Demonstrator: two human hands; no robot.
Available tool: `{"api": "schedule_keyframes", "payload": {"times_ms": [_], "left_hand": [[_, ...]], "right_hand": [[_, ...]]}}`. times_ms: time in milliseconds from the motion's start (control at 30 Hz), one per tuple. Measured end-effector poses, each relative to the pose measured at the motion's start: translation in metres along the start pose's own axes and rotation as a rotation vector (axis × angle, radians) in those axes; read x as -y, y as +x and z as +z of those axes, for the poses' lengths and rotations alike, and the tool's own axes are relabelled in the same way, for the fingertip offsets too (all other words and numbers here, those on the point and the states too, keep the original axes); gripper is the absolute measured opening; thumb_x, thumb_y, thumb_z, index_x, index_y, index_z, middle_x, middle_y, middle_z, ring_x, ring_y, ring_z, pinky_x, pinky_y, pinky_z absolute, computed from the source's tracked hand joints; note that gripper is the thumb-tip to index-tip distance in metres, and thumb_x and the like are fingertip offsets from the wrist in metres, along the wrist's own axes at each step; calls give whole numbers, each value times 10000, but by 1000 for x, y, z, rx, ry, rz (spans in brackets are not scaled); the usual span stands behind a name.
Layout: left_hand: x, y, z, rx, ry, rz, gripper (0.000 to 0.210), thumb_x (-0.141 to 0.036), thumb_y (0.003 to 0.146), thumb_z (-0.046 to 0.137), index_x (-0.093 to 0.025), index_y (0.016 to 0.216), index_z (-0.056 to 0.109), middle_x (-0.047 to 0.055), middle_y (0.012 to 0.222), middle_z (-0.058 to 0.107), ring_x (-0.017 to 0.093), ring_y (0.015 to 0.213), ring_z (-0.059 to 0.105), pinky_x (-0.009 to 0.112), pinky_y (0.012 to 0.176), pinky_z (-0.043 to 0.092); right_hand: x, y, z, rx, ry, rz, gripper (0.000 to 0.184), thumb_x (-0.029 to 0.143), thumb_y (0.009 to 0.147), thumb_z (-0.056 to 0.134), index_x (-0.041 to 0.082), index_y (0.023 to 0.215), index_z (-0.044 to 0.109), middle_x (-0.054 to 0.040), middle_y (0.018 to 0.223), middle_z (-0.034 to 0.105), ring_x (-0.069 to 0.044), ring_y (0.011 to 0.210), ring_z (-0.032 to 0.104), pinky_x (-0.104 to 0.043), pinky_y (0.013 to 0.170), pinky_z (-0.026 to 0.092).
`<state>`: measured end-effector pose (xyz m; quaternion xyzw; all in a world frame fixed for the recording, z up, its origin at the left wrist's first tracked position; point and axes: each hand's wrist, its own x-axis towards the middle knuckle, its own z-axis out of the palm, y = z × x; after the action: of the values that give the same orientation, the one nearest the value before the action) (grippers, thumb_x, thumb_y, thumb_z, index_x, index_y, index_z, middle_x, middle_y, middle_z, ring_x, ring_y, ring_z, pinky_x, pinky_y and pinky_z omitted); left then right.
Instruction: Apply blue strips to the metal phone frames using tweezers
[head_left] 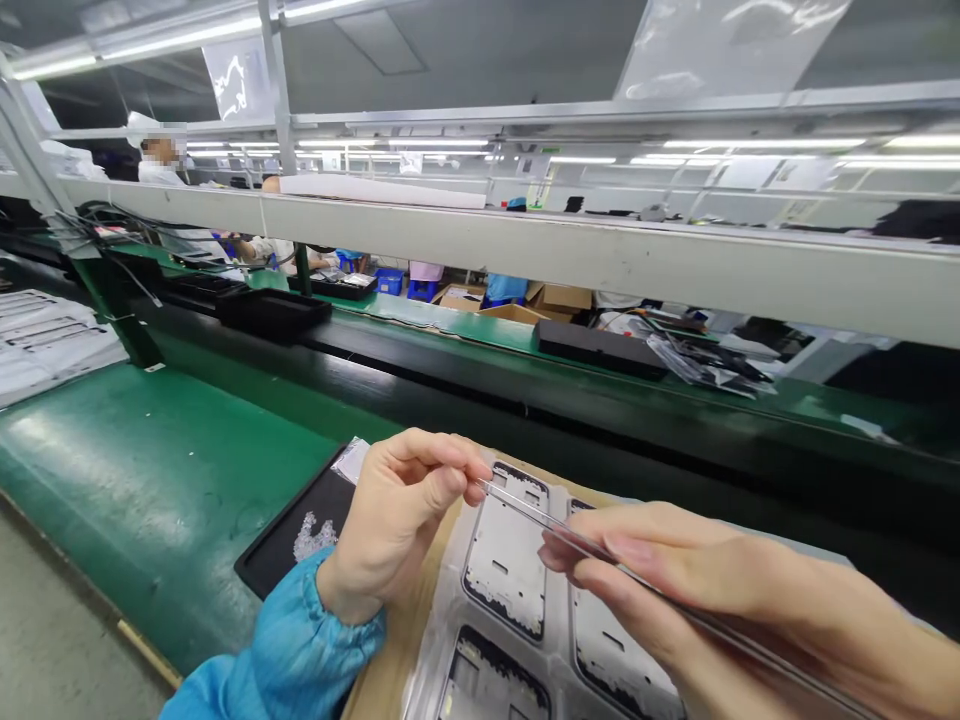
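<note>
My left hand, in a blue sleeve, pinches the near-left end of a thin clear strip between thumb and fingertips. My right hand holds the same strip further right, fingers laid along it. The strip hangs just above a clear plastic tray that carries several silver phone frames in black-edged pockets. The tray rests on a brown cardboard sheet on the green bench.
A black tray with small white bits lies left of my left hand. A dark conveyor belt runs across behind, with black trays and plastic bags beyond. A person in white works at far left. A shelf rail spans overhead.
</note>
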<state>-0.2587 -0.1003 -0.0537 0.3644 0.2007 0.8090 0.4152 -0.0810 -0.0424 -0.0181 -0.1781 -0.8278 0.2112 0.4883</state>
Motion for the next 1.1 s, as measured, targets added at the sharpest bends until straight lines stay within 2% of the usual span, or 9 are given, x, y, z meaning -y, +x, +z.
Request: {"api": "schedule_keyframes", "payload": {"times_ms": [100,200,333,500,733,900,967,1100], "left_hand": [[2,0,3,15,-2,-20,136,-285,692,897,-256,736,772,-15,733,717,64,629,625,141,646,520],[4,-1,4,22,-16,-26,137,-277,695,896,-247,741,770,-22,716,708,60,629,621,139,656,518],[5,-2,4,-3,-6,-23,135,-275,712,885,-244,741,757,-37,695,700,57,623,618,141,658,524],[5,-3,1,-7,-3,-56,141,-260,720,878,-234,732,740,-37,723,681,56,617,611,130,625,521],[6,-5,1,-73,-12,-117,203,-286,687,898,-229,699,702,-39,690,597,66,587,548,140,566,490],[9,-5,4,-108,33,-92,229,-314,676,903,-223,682,693,-36,648,548,74,559,502,161,537,462],[11,-4,4,-112,88,-54,215,-331,690,892,-231,696,701,-32,662,565,79,565,514,167,530,459],[16,2,0,-108,263,130,154,-344,725,863,-271,737,728,-28,728,645,101,626,580,196,608,512]], "right_hand": [[-5,7,-4,111,51,-64,260,321,834,719,533,977,672,51,872,774,-270,753,754,-333,596,686],[-9,10,-9,177,15,-104,246,318,843,725,501,1001,681,61,946,772,-249,741,756,-296,573,684],[-9,9,-10,146,-8,-175,235,294,838,740,453,1001,680,49,939,775,-242,755,756,-290,613,684],[-3,9,3,45,152,-136,192,240,844,714,415,913,677,58,847,774,-214,659,745,-269,550,653],[-4,9,9,36,260,-93,171,218,838,722,365,826,637,108,826,762,-162,644,734,-207,569,629],[-8,7,15,-18,372,-52,174,219,822,739,387,836,694,90,799,761,-192,619,725,-259,555,636],[-9,8,18,-49,416,-15,172,221,815,739,391,829,721,79,775,758,-198,600,718,-278,546,634],[-11,13,21,-60,537,68,165,187,819,732,329,740,705,66,667,724,-161,557,690,-252,534,601]]}}
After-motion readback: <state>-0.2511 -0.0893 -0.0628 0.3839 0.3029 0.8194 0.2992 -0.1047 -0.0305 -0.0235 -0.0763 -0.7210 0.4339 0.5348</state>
